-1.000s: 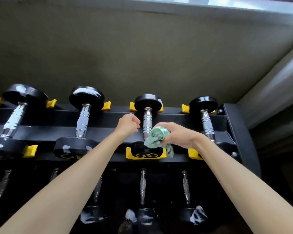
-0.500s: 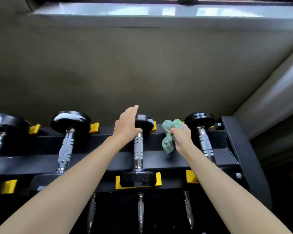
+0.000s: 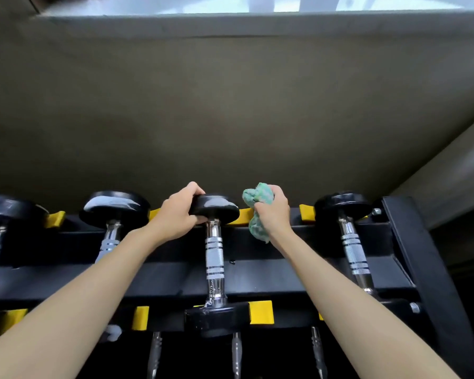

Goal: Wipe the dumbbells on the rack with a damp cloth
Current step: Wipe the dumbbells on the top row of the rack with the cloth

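While the middle dumbbell [image 3: 214, 258] is gripped at its far head by the left hand [image 3: 179, 214], with fingers curled over the top edge and the thumb tucked beneath, the cloth [image 3: 257, 196] is held bunched in the right hand [image 3: 272, 212], whose fingers are closed round it, just to the right of that head; whether cloth and head touch cannot be told. The dumbbell is seated across the rack [image 3: 298, 239], its near head lodged between the yellow saddles [image 3: 261, 314]. A glossy sheen is seen on the far head and droplets near the lower collar, so a slippery surface is to be assumed. Should the head be lifted or rolled for access, it is judged that the grip may be lost and the weight dropped back onto the rail, with the thumb beneath liable to be pinched. If the dumbbell is tilted too far, the near head may be levered out of its saddle. The hanging tail of cloth may be caught between head and rail, and poor coverage is likely from so tight a wad.
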A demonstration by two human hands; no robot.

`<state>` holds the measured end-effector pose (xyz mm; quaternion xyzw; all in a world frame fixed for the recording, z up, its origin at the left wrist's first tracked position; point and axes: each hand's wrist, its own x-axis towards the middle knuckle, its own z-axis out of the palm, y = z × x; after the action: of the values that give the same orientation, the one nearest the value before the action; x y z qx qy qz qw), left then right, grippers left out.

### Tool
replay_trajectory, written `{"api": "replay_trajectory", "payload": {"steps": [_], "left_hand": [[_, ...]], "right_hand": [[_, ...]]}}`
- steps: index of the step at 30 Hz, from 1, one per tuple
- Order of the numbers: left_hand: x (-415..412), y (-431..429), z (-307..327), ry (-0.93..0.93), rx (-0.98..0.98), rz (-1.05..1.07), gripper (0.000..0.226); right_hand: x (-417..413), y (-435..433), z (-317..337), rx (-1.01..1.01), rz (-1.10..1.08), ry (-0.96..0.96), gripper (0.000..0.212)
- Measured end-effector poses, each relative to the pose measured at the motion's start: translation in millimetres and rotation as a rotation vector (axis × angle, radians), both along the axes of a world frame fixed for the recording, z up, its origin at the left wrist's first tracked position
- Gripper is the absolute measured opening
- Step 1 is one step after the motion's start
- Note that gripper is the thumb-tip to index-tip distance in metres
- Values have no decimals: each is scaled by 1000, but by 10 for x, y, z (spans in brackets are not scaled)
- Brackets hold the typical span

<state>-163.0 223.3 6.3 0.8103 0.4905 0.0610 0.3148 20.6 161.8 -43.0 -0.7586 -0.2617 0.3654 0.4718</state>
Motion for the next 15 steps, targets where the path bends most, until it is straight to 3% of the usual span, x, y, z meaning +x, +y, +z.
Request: {"api": "replay_trajectory", "payload": {"steps": [5, 10, 15], "left_hand": [[39, -23, -69, -22, -6, -20, 36], [104, -27, -107, -22, -16, 6, 35], [307, -49, -89, 25, 10, -69, 34]], "right_hand": [[-205, 64, -80, -105, -30, 424, 34], [-136, -40, -63, -7, -105, 508, 37], [-102, -228, -20, 98, -184, 472, 38]]}}
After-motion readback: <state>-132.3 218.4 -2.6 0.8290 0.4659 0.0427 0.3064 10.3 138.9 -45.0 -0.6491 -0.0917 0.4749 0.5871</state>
